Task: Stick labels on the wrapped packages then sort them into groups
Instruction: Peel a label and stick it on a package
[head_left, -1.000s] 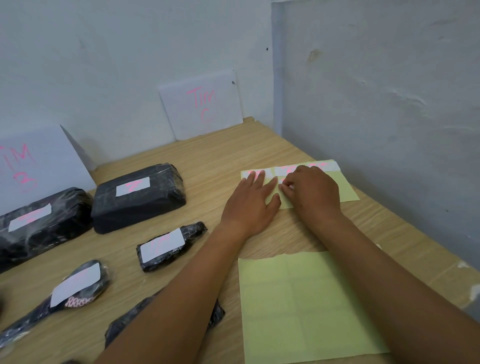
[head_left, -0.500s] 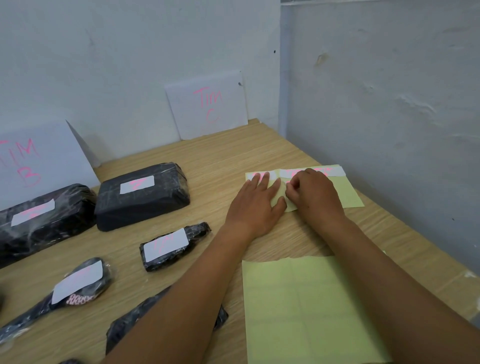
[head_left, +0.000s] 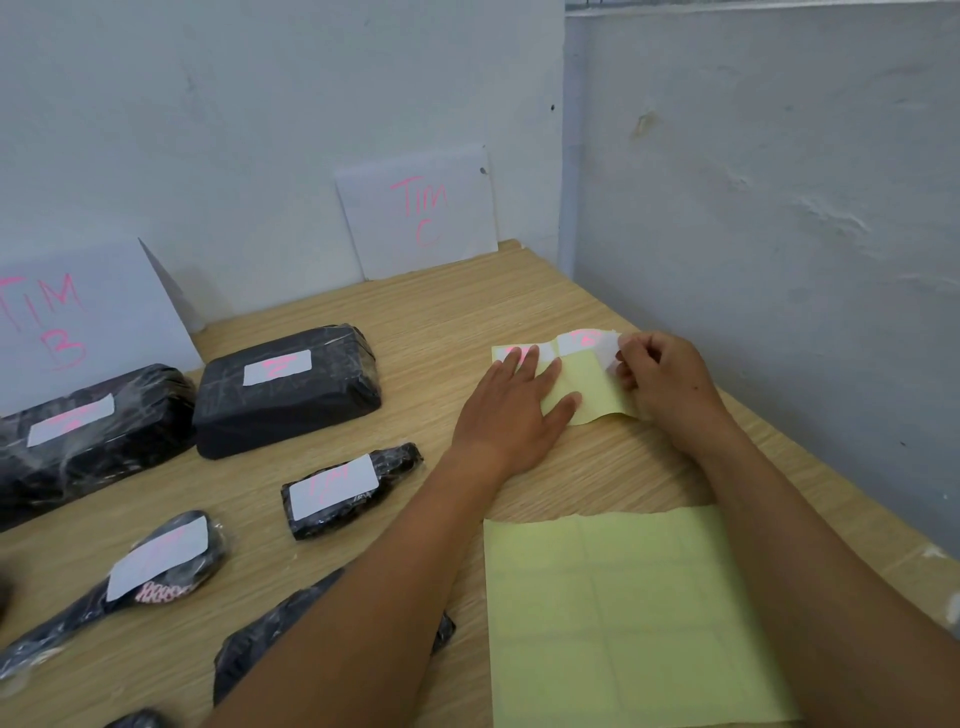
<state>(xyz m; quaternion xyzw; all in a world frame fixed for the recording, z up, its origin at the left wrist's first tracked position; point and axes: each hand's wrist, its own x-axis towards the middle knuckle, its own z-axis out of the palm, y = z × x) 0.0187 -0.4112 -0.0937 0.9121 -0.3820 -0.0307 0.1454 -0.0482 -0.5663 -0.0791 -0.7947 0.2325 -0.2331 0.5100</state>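
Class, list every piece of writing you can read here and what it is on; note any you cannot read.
"Tim C": pink, on the back card leaning on the wall.
"TIM B": pink, on the left card.
Pink marks on the package labels and the lifted label pinched by the right hand: too blurred to read.

right hand (head_left: 667, 384) peels label (head_left: 589, 340); left hand (head_left: 514, 410) presses backing sheet (head_left: 597, 389).
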